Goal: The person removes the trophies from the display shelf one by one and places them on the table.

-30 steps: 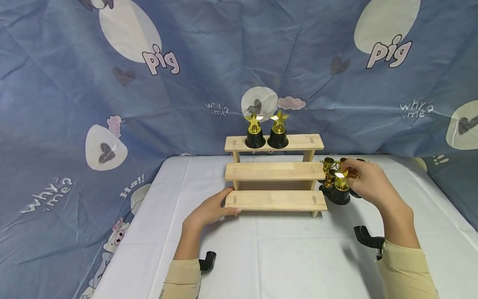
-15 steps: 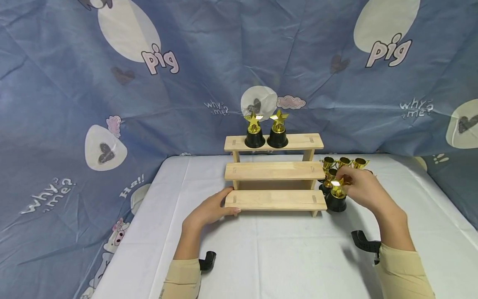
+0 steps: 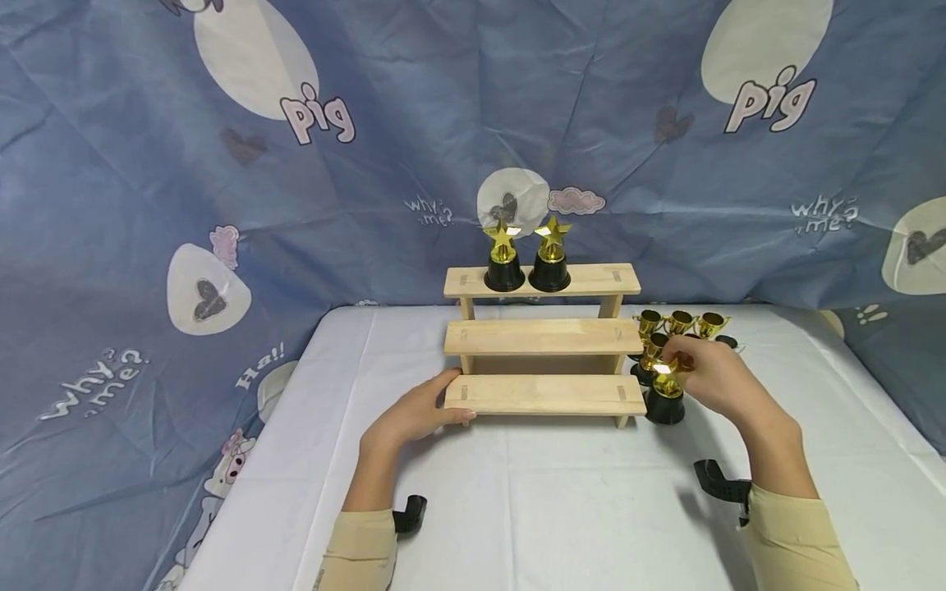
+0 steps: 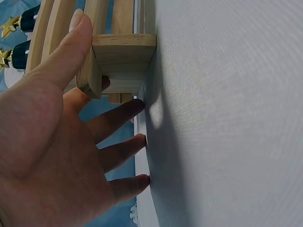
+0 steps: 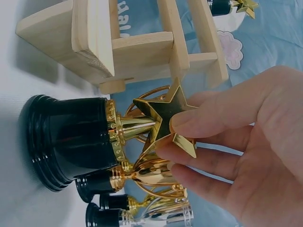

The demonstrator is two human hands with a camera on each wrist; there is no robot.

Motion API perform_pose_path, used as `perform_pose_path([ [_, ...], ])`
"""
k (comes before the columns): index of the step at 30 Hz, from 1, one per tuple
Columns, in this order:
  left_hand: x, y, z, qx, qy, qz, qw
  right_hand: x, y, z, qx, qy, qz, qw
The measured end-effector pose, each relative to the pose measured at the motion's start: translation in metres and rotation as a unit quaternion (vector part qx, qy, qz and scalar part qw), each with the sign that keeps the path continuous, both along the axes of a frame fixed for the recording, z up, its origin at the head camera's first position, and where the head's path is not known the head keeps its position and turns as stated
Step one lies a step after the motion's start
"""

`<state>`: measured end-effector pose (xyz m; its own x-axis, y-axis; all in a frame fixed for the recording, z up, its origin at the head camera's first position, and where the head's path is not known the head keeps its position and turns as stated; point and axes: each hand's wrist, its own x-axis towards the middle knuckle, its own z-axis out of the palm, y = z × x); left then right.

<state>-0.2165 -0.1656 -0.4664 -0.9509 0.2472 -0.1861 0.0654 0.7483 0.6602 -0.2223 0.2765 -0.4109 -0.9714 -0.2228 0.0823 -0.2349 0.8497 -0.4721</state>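
Hands, two. Right hand [image 3: 713,373]: thumb and fingers pinching the star of one gold star trophy [image 3: 665,408] with a black base; some fingertips hidden behind the star. Trophy just beyond the right end of the stand's lowest board [image 3: 547,396], near that board's front corner; whether its base touches the table cannot be told. Left hand [image 3: 410,412]: gripping the left end of the same board, thumb at the front edge, index finger partly hidden behind the wood, remaining three fingers spread.

Wooden stand, one, three boards, near the table's far edge. On its top board [image 3: 591,279], two further star trophies, upright: one [image 3: 504,271] towards the left end, one [image 3: 550,272] about the middle. Star trophies in all, three.

Cup trophies [image 3: 679,322], towards the table's far right corner: four rims countable, others possibly masked by the right hand. Dark round piece [image 3: 727,342], one, beyond that hand, hard to make out.

Sleeves [image 3: 798,529], two, cut off below. Table [image 3: 576,501], one, white-clothed, near edge out of frame. Backdrop [image 3: 414,123], blue, printed.
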Motion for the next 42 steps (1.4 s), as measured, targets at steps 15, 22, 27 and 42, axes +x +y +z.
perform_pose_path([
  [15,0.0,-0.002,0.0,0.0,0.003,0.002,1.0,0.001,-0.003,-0.003,-0.002,0.017,0.022,1.0],
  [22,0.0,-0.004,0.0,0.001,-0.001,-0.002,1.0,0.001,-0.005,-0.001,0.005,0.017,0.027,0.999],
  [27,-0.001,-0.003,-0.003,0.001,0.004,-0.007,1.0,0.003,-0.004,0.005,0.004,0.004,0.034,0.999],
  [42,0.0,-0.001,-0.003,0.003,0.006,-0.002,1.0,-0.011,-0.017,0.029,0.012,0.034,0.062,0.997],
])
